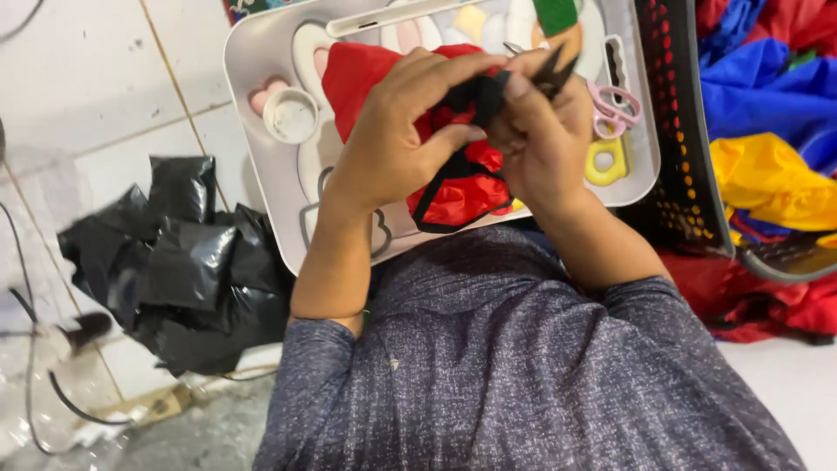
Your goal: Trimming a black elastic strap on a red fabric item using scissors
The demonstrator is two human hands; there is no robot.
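My left hand [397, 131] grips a bunched piece of red fabric with black edging [458, 196] above a grey tray [253, 131]. My right hand [545, 139] is closed around small black scissors [551, 70], whose tips poke up beside the black trim that both hands pinch together. The two hands touch over the cloth. Part of the fabric is hidden behind my fingers.
The tray holds a white round cup [290, 115], pink-handled scissors [617, 106] and a yellow ring-shaped piece [604, 161]. A crumpled black plastic bag [187, 266] lies on the tiled floor at left. A black basket [680, 131] and piles of red, blue and yellow cloth [767, 174] sit at right.
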